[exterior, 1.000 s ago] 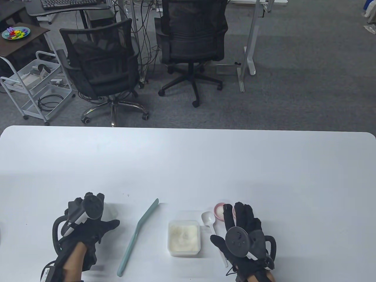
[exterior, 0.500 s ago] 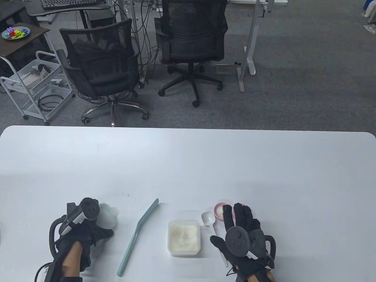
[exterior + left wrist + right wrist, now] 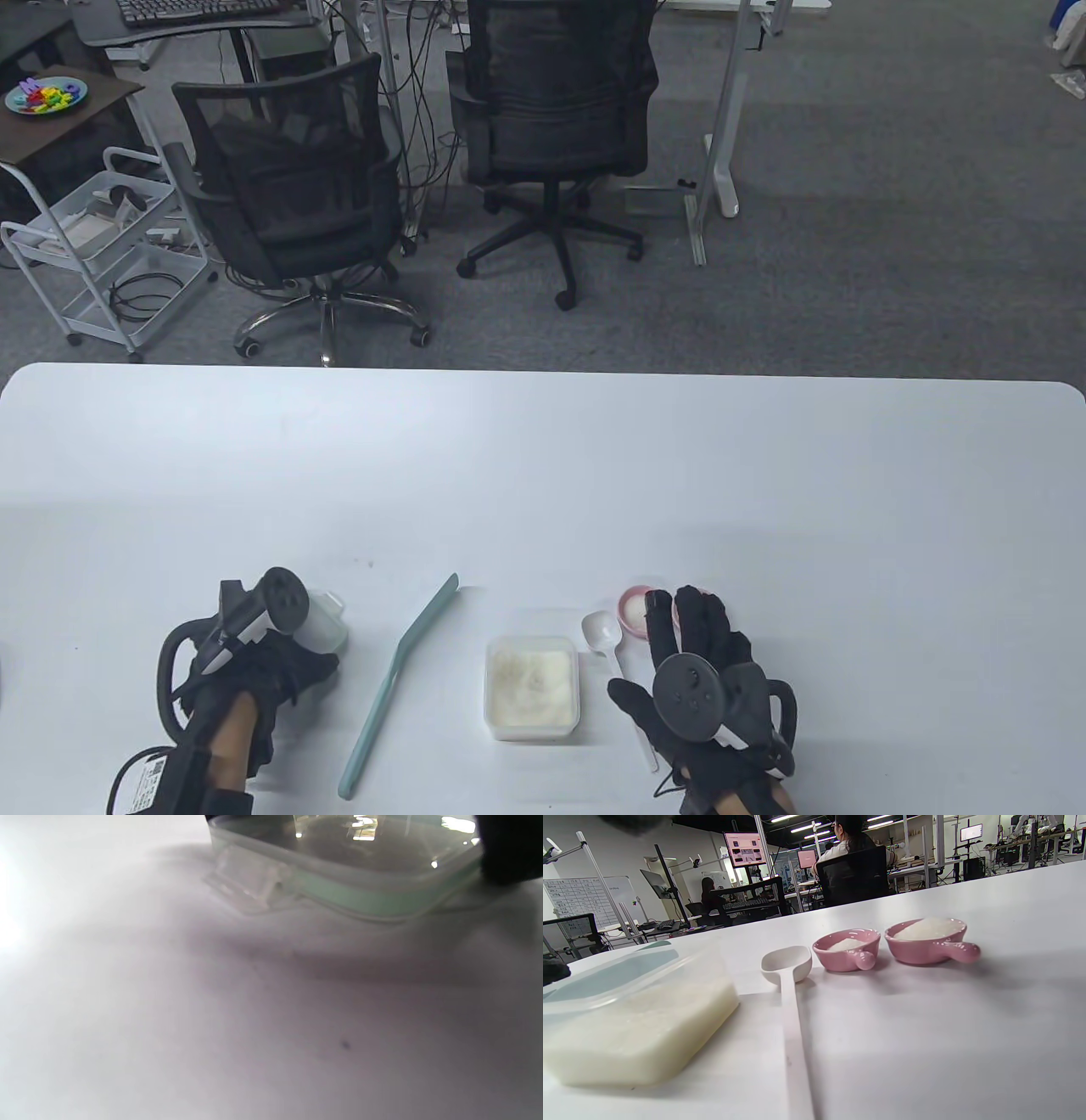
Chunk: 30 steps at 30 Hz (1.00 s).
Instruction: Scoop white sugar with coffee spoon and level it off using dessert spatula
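A clear tub of white sugar (image 3: 532,686) stands open near the table's front edge, close up in the right wrist view as the tub (image 3: 636,1018). A white coffee spoon (image 3: 604,632) lies just right of it, bowl pointing away, also visible as the spoon (image 3: 787,963). A long teal dessert spatula (image 3: 399,679) lies to the tub's left. My right hand (image 3: 691,624) rests flat beside the spoon's handle, fingers straight. My left hand (image 3: 288,666) grips the tub's clear lid (image 3: 327,624) low over the table; the lid (image 3: 339,878) has a green seal, with a gloved finger (image 3: 509,849) on its edge.
Two small pink handled dishes holding sugar sit beyond the spoon: one dish (image 3: 846,948) and a second (image 3: 927,940); my right fingers partly cover them in the table view, where one dish (image 3: 635,607) peeks out. Office chairs stand past the table's far edge (image 3: 543,373).
My left hand has shifted with the lid, first back towards me, then a little right, uncovering more of the lid. My right hand, spoon, spatula and tub have not moved.
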{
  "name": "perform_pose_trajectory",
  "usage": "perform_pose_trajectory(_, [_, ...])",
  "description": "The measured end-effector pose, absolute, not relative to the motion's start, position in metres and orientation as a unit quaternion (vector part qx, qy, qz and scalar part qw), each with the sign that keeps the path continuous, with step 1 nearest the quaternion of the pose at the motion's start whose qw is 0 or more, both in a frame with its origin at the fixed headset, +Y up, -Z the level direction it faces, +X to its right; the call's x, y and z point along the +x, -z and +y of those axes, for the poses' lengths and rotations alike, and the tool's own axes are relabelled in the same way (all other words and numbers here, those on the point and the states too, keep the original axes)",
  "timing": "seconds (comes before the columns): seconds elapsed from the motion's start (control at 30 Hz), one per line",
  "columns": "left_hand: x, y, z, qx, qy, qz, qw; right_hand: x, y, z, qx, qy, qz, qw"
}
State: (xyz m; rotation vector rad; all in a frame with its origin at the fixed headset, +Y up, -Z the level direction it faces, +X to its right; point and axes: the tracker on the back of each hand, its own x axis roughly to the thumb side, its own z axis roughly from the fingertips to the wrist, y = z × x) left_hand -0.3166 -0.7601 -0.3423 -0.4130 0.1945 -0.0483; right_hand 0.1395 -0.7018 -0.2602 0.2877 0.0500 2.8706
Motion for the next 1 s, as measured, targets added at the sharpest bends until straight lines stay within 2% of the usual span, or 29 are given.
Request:
perform_pose_trajectory(0.1, [-0.314,0.341,-0.755,-0.196,0.038,0.087,0.976,0.140,0.260,-0.700,0.099,-0.986,0.016,0.132])
perform_pose_trajectory(0.27, [-0.294,0.340,-0.731,-0.171,0.015,0.040,0.984,0.142,0.262,-0.700,0.098,-0.984,0.017,0.146])
perform_pose_trajectory(0.43, [-0.246,0.339,-0.703,-0.168,0.003,-0.030,0.985,0.140,0.261,-0.701,0.104,-0.984,0.020,0.145])
perform_pose_trajectory(0.53, [-0.202,0.337,-0.693,-0.169,-0.008,-0.086,0.982,0.138,0.261,-0.702,0.108,-0.983,0.023,0.146])
perform_pose_trajectory(0.8, [-0.093,0.317,-0.695,-0.202,0.012,-0.230,0.952,0.139,0.262,-0.704,0.114,-0.980,0.033,0.159])
perform_pose_trajectory(1.0, [-0.065,0.309,-0.710,-0.221,0.057,-0.250,0.941,0.138,0.262,-0.706,0.119,-0.979,0.041,0.163])
